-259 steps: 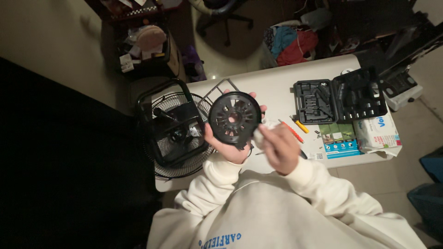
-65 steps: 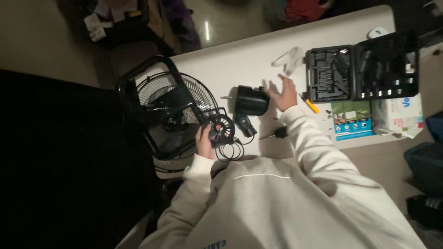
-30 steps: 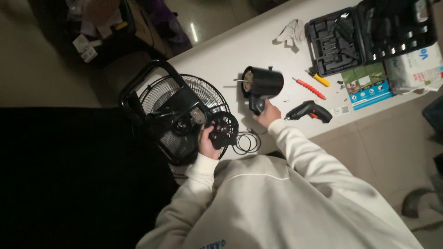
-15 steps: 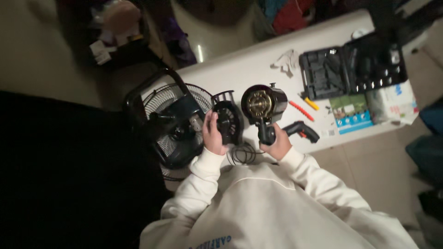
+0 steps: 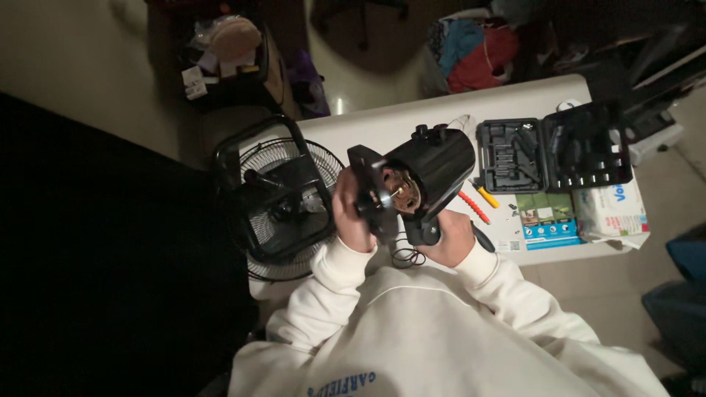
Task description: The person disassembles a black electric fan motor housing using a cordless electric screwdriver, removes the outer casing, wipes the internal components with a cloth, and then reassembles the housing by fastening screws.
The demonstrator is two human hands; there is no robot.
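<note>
Bare desk (image 5: 382, 129) strip open behind motor housing (image 5: 437, 169); fan cage (image 5: 283, 202) blocks left, tool case (image 5: 551, 151) and screwdrivers (image 5: 476, 202) block right.

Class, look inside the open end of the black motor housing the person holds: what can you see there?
Inside the black motor housing, copper-coloured windings and a pale shaft show. The round black cover in the left hand hides part of the opening; deeper parts are dark.

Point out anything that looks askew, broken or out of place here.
The fan motor is open: its round black cover is off, held apart in the left hand, baring the copper insides. The right hand grips the motor's base. The fan cage hangs tilted over the table edge.
</note>
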